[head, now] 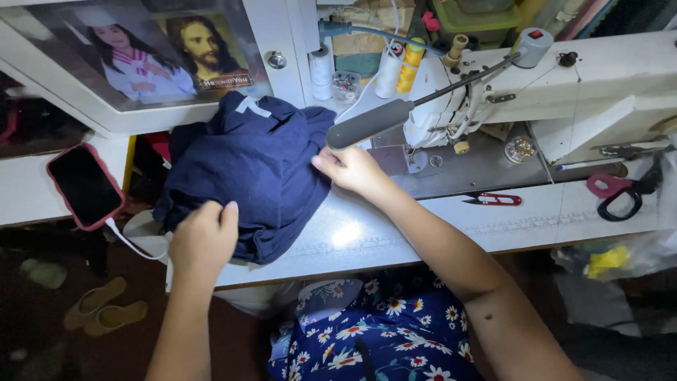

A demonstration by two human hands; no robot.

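Dim floor under the white sewing table swallows detail; a pair of sandals barely shows there. Much of the sewing machine is cut off at the frame's right edge. Navy fabric lies bunched on the table's left end. The left hand pinches its near edge with curled fingers, while the right hand grips its right edge beside the lamp head. Red thread snips, scissors and a phone lie around.
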